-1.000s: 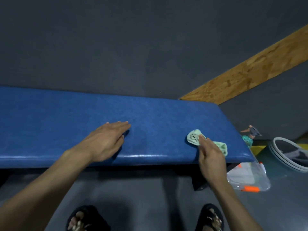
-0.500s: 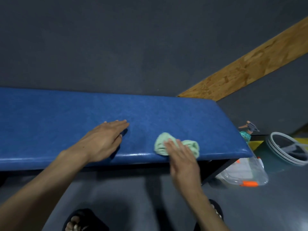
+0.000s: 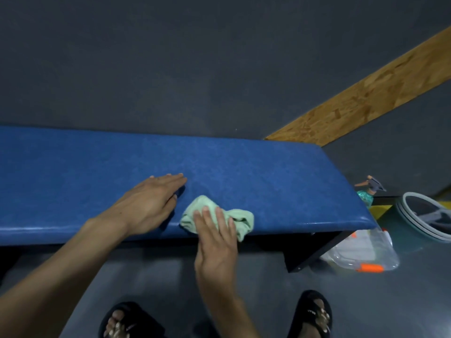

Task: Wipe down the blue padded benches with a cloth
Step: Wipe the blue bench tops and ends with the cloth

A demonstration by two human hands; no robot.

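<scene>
**Cloth pressed to the near edge of the bench, other hand braced flat**

The blue padded bench [image 3: 256,172] serves as the landmark. On its left-centre top, the left hand [image 3: 148,206] lies palm down, fingers straight, close together and holding nothing; it looks placed there to prop the leaning body while the other arm works. Just right of it, close but apart, the pale green cloth [image 3: 241,219] sits bunched on the bench's near edge, partly lapping over the front lip. The right hand [image 3: 216,242] rests on the cloth with fingers moderately spread and laid flat, pressing it down rather than pinching it, which suits a sliding wipe along the padding. Past the bench's right end, on the floor, stand a spray bottle [image 3: 368,191], a clear plastic container [image 3: 366,252] with an orange clip, and a bucket [image 3: 424,223], probably kept within reach for re-wetting. Below the bench's front, two feet in black sandals [image 3: 313,313] stand on the floor.
</scene>
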